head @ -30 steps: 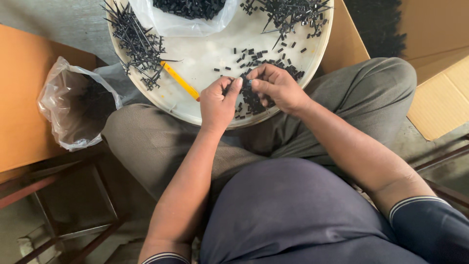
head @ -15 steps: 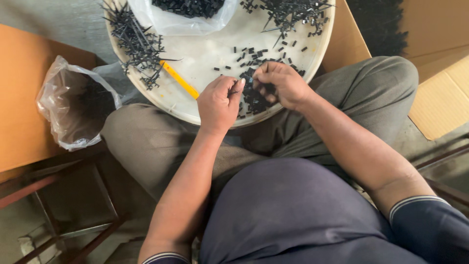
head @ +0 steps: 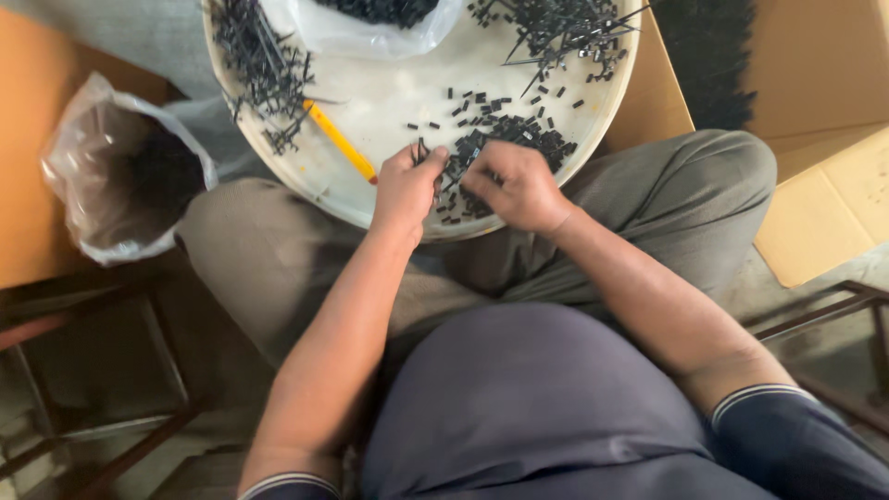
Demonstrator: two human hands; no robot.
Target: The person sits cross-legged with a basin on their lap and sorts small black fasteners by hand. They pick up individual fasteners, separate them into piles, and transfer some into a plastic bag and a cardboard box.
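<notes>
Tray: a round white tray (head: 593,130) is seen resting on the lap of a seated person, its near edge over the knees.
Small parts: a heap of short black pieces (head: 505,139) is spread from the middle of the tray to its near edge, just beyond and under the fingers.
Left hand: the left hand (head: 406,190) is placed at the near edge of the tray, fingers curled, thumb and forefinger pinched on one small black piece (head: 422,151).
Right hand: the right hand (head: 514,185) is laid over the near part of the heap, fingers bent down among the pieces; what is gripped, if anything, cannot be told.
Yellow stick: a yellow pencil-like stick (head: 341,141) is laid slantwise on the tray, left of the left hand, its near end close to the wrist.
Long black strips: bundles are piled at the far left edge (head: 259,65) and far right edge (head: 565,28) of the tray.
Bags: one clear bag (head: 370,23) of dark pieces sits at the far edge of the tray; another clear bag (head: 125,181) stands off the tray to the left, beside a cardboard box (head: 28,157).
</notes>
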